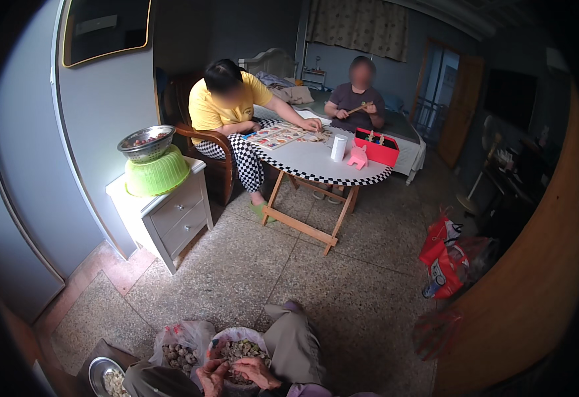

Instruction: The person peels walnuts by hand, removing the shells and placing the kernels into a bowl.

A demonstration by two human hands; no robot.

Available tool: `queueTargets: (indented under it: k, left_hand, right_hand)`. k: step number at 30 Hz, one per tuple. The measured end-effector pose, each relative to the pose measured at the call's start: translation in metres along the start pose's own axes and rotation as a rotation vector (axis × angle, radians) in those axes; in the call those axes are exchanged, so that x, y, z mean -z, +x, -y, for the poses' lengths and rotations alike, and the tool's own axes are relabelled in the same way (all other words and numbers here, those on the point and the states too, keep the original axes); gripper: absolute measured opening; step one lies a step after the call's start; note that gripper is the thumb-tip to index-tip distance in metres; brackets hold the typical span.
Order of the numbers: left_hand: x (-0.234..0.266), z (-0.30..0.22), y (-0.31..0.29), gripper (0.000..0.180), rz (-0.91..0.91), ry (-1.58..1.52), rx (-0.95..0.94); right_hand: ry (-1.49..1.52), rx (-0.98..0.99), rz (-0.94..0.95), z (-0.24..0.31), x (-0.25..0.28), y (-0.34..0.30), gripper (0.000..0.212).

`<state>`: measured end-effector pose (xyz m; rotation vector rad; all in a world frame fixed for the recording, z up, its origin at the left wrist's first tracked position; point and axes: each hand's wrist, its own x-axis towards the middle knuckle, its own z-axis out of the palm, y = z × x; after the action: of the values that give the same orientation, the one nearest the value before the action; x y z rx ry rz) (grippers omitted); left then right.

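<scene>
My left hand (212, 377) and my right hand (256, 372) meet over a container lined with a white bag (218, 341). The fingertips of both are pinched close together; whatever lies between them is too small to make out. Dry, pale scraps like husks or peelings (241, 349) fill the container, which stands between my legs. To its left, a clear plastic bag (200, 329) holds several round, greyish bulb-like pieces (180, 357). Farther left, beside my leg, a metal bowl (95, 370) contains small whitish pieces (114, 382).
A white cabinet (163, 221) carries a green basket (157, 173) and a metal colander (145, 153). Two people sit at a folding table (302, 167) with a puzzle-like board (275, 137), a white cylinder (339, 148), a pink figure (357, 157) and a red box (377, 153). Red bags (445, 258) lie right.
</scene>
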<state>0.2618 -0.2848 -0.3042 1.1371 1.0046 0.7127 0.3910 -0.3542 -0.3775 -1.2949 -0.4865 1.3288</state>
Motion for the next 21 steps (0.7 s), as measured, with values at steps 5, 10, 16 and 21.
queueTargets:
  k: [5,10,16,21]
  left_hand:
    - [-0.001,-0.004,-0.001,0.018,0.021,-0.006,0.006]
    - [-0.003,-0.012,-0.005,0.017,0.020,-0.028,0.046]
    - [0.001,-0.009,-0.003,0.018,0.051,0.058,0.016]
    - [0.003,-0.001,0.001,0.021,0.116,0.175,0.000]
  right_hand:
    - [-0.020,0.052,0.006,-0.002,0.002,0.000,0.019]
    - [-0.148,0.077,0.008,0.004,0.000,-0.001,0.018]
    - [-0.208,0.147,0.015,0.005,0.000,-0.004,0.017]
    - [-0.068,0.452,0.138,-0.023,0.006,0.011,0.017]
